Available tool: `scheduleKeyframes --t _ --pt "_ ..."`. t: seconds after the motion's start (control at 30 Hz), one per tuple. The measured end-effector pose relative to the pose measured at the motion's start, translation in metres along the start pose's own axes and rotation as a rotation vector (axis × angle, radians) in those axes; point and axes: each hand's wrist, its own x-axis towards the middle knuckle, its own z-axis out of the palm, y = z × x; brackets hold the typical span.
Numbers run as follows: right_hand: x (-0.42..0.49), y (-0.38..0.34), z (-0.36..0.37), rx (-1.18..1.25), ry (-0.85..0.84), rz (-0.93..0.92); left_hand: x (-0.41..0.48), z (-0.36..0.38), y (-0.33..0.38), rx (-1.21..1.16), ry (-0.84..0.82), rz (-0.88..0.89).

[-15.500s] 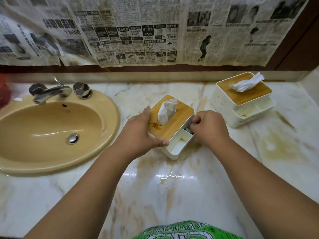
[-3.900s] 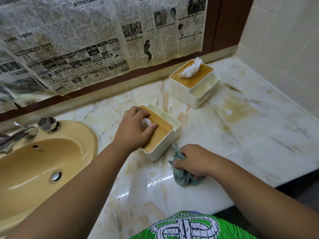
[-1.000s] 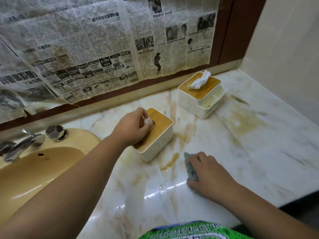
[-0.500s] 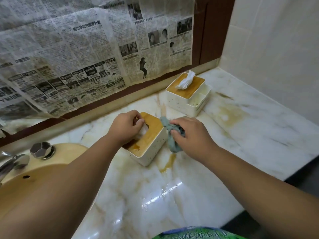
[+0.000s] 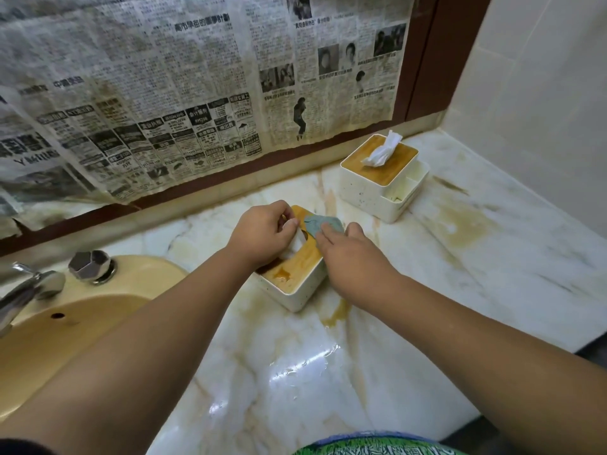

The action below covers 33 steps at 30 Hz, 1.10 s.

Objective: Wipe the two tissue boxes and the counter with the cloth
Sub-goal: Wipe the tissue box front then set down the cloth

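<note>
The near tissue box [image 5: 297,284], white with a wooden lid, stands on the marble counter [image 5: 427,290] beside the sink. A brown wet stain lies on the lid's near corner. My left hand [image 5: 262,234] pinches the white tissue that sticks out of the lid. My right hand [image 5: 348,254] presses the grey-green cloth [image 5: 320,224] flat on the far part of the lid. The second tissue box [image 5: 371,182], with a tissue poking up and a side tray, stands apart at the back right.
A yellow sink [image 5: 65,330] with a chrome tap [image 5: 29,290] and knob [image 5: 92,266] lies at the left. Newspaper [image 5: 197,77] covers the back wall. A tiled wall [image 5: 542,110] closes the right side. A brown puddle [image 5: 335,311] sits by the near box, and brown stains [image 5: 460,224] mark the counter.
My right hand has lifted the cloth from the counter onto the near box's lid. My left hand stays on the tissue. The camera has turned slightly.
</note>
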Motion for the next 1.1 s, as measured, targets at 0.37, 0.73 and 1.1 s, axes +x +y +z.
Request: scheduleKeyframes --t 0.37,0.73,1.1 --pt "-0.004 0.001 0.005 0.138 0.116 0.017 -0.001 0.003 -0.003 -0.004 0.013 0.009" --pt "-0.016 -0.027 0.008 -0.078 0.134 -0.150 0.000 0.004 -0.003 0.010 0.028 0.008" --pt "-0.005 -0.002 -0.002 0.109 0.099 -0.095 0.000 0.006 -0.005 0.003 0.037 0.019"
